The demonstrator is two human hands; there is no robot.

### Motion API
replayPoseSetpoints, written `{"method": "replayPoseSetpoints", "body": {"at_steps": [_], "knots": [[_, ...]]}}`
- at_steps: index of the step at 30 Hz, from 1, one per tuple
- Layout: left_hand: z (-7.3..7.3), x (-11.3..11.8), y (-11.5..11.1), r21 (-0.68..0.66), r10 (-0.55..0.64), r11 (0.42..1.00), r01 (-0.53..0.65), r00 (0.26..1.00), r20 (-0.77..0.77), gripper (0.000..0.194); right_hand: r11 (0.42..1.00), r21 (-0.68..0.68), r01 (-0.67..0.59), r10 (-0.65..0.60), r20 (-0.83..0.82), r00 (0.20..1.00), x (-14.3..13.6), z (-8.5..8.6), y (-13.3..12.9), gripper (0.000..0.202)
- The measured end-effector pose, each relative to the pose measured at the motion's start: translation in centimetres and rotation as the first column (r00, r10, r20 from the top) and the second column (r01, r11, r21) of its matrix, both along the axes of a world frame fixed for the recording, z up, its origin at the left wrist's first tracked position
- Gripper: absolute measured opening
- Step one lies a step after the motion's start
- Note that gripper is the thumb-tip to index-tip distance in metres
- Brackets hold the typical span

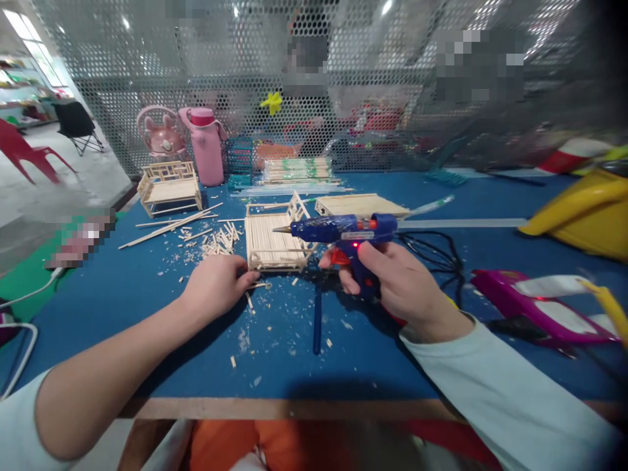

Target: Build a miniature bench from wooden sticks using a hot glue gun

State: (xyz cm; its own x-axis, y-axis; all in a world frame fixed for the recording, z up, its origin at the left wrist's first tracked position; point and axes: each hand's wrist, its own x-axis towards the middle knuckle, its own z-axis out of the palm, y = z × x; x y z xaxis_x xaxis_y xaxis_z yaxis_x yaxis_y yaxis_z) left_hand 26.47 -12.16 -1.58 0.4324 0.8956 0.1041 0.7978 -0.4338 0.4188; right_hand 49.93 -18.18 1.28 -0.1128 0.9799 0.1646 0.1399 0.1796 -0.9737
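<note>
My right hand (402,281) is wrapped round the grip of a blue glue gun (343,227), whose metal nozzle points left over a small wooden stick model (272,239). A red light glows on the gun. At the model's front left corner, my left hand (216,284) has its fingers bent together, touching the frame; whether they pinch it is hard to tell. Cut stick pieces (223,241) lie in a pile beyond that hand. A finished-looking miniature bench (171,186) stands at the back left, and a flat stick panel (360,205) lies behind the gun.
A pink bottle (209,147) and bundled sticks (297,170) stand by the perforated metal screen (235,59). A blue rod (317,324) lies in front of the model. Black cable (454,255), a magenta tool (554,307) and a yellow object (589,209) are on the right.
</note>
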Motion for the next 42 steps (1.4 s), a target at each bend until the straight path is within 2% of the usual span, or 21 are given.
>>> {"method": "replayPoseSetpoints", "body": {"at_steps": [4,9,17,24,29,36,42], "knots": [[-0.3,0.4,0.2,0.041,-0.022,0.999,0.022,1.0,0.012,0.028,1.0,-0.008,-0.008,0.008,0.006,1.0,0.0,0.0,-0.1,0.035],[0.3,0.4,0.3,0.091,0.036,0.995,-0.044,0.996,0.086,0.033,1.0,-0.01,-0.024,0.023,-0.026,0.999,0.0,0.1,-0.5,0.034],[0.8,0.5,-0.2,0.081,0.054,0.994,-0.069,0.984,0.171,0.036,0.999,0.043,0.014,-0.014,0.018,1.0,-1.7,-0.6,-0.4,0.038],[1.3,0.4,-0.2,0.092,0.064,0.992,-0.09,0.967,0.248,0.036,0.992,0.107,0.073,-0.07,-0.03,0.997,-2.6,-0.8,-0.5,0.036],[1.8,0.4,-1.1,0.053,0.063,0.995,-0.079,0.966,0.253,0.038,0.982,0.168,0.085,-0.073,-0.075,0.994,-2.3,-0.2,-1.0,0.037],[2.1,0.6,-2.0,0.022,0.044,0.998,-0.051,0.963,0.264,0.035,0.992,0.111,0.054,-0.043,-0.097,0.994,-1.8,-0.4,-1.0,0.035],[2.4,0.6,-1.9,0.039,0.048,0.997,-0.06,0.968,0.245,0.036,0.989,0.135,0.057,-0.049,-0.058,0.997,-1.7,-0.5,-0.9,0.032]]}}
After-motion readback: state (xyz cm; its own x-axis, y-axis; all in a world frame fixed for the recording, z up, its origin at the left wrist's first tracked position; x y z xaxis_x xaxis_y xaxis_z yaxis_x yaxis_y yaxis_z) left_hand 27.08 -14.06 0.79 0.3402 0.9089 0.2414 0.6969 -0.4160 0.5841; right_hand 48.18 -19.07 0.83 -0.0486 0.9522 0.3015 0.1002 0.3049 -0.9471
